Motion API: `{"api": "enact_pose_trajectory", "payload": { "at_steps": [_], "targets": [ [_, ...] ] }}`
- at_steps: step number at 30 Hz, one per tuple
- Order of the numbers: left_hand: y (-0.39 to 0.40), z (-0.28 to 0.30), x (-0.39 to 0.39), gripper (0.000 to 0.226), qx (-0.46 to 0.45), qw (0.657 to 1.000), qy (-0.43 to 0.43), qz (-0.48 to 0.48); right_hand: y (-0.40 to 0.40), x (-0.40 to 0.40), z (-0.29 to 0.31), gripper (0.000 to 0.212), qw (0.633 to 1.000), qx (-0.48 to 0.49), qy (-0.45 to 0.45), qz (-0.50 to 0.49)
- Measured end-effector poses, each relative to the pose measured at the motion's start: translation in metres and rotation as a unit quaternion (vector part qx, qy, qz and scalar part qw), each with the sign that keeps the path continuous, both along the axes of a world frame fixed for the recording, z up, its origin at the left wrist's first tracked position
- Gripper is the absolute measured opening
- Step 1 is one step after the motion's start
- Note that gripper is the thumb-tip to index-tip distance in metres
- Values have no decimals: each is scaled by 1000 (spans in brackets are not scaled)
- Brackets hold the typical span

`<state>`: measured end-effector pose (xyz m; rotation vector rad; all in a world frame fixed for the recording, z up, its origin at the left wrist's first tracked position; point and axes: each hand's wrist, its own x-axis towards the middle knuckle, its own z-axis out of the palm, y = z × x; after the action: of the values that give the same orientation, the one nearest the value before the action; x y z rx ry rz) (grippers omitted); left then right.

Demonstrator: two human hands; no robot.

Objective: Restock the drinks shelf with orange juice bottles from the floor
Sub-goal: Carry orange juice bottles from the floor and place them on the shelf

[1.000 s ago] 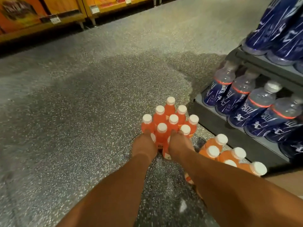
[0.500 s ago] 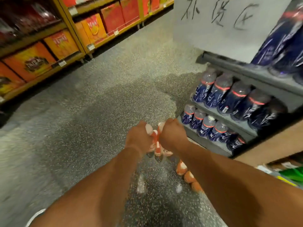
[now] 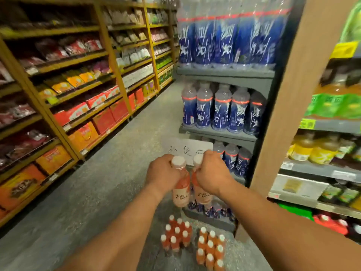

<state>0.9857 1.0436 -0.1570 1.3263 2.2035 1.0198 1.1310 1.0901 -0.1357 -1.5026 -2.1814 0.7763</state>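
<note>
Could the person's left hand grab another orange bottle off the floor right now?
Probably not. The left hand already grips an orange juice bottle by its neck, held well above the floor bottles. Nothing blocks the way down, but the hand is full, as is the right hand.

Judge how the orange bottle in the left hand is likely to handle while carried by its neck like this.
The left-hand bottle looks full, so probably heavy for its size. The left hand grips only near the white cap, so it may swing and knock the right-hand bottle hanging beside it. Its smooth plastic could slip.
</note>
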Motion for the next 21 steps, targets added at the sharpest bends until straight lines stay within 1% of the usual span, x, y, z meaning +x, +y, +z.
{"api": "enact_pose_trajectory", "payload": {
  "at_steps": [3,5,7,9,12,15,18,21],
  "targets": [
    [7,53,28,25,52,997,-39,-44,0,38,54,36,998,50,-21,-44],
    [14,80,50,28,97,990,-65,-82,0,66,85,39,993,81,-37,-76],
    [22,104,77,33,130,981,-77,-122,2,95,108,40,992,75,-9,-99],
    [30,124,107,28,156,972,-80,-157,1,128,130,33,991,53,43,-111],
    [42,146,158,20,180,960,-82,-200,-7,182,159,24,983,53,97,-144],
    [53,168,216,22,212,946,-64,-236,-15,238,181,18,976,77,100,-176],
    [62,188,281,21,236,936,-36,-258,-16,301,198,39,966,99,80,-227],
    [68,204,355,15,242,928,-43,-281,-24,372,213,43,954,125,76,-261]
  ]
}}
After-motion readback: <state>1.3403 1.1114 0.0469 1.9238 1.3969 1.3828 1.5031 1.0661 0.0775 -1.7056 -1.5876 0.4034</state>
